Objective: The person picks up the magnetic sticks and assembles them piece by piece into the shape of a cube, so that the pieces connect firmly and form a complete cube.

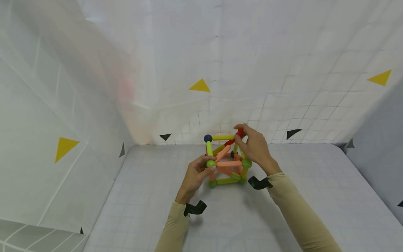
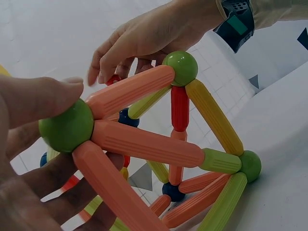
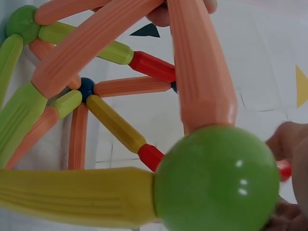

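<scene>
A cube-like frame of magnetic rods (image 1: 229, 163) and balls stands in front of me, with orange, yellow, green and red rods. My left hand (image 1: 196, 173) grips it at the near upper left corner, thumb and fingers around a green ball (image 2: 66, 126). At the far upper right corner my right hand (image 1: 254, 145) pinches a red ball (image 1: 240, 133), mostly hidden by the fingers. Another green ball (image 3: 217, 180) marks the near upper right corner, below the right hand. A dark blue ball (image 1: 207, 138) sits at the far upper left corner.
The frame rests on a pale gridded table (image 1: 151, 196). Close behind it rises a white gridded wall (image 1: 176, 105) with yellow and black triangle markers. Side panels (image 1: 63, 115) flank the table. Each wrist carries a dark camera mount (image 1: 195, 208).
</scene>
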The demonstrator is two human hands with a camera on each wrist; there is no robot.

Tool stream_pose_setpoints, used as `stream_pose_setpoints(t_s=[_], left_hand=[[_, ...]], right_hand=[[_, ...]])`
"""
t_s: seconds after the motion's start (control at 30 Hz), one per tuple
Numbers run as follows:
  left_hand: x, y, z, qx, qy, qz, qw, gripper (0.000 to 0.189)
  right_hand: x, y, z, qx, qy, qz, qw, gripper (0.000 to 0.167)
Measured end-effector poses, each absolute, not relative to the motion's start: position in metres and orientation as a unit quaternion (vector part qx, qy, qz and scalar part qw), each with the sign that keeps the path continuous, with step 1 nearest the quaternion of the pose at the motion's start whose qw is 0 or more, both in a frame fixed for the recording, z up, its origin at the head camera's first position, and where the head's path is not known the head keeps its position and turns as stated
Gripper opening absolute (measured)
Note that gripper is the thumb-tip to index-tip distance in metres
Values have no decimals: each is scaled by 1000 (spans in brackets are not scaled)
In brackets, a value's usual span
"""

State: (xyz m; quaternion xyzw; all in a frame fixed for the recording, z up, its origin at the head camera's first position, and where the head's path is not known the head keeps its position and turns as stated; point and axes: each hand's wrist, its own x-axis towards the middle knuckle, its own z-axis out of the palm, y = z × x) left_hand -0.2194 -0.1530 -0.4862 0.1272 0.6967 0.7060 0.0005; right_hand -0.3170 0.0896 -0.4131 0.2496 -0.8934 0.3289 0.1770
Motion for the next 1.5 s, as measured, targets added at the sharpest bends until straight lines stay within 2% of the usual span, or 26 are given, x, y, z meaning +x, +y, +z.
stream_pose_setpoints(t_s=[0.07, 0.13, 0.2, 0.33, 0.57, 1.0, 1.27, 1.5], left_hand=[[-219, -153, -486, 129, 696, 707, 0, 34], [-219, -153, -486, 129, 695, 707, 0, 34], [-219, -153, -486, 129, 696, 706, -1, 34], [-219, -153, -486, 129, 698, 705, -4, 34], [-220, -153, -488, 129, 696, 706, -2, 35], [-219, -152, -486, 126, 690, 712, 2, 36], [-220, -152, -488, 128, 688, 714, 2, 35], [-220, -152, -488, 130, 687, 715, -4, 35]], right_hand=[[-316, 91, -412, 245, -891, 337, 179, 55], [-316, 91, -412, 243, -892, 335, 181, 62], [-315, 91, -412, 245, -896, 320, 188, 55], [-313, 89, -411, 253, -905, 269, 211, 28], [-310, 84, -407, 249, -917, 220, 223, 20], [-312, 77, -407, 266, -928, 159, 204, 22], [-313, 78, -413, 265, -933, 180, 163, 28], [-314, 81, -414, 279, -925, 207, 155, 30]])
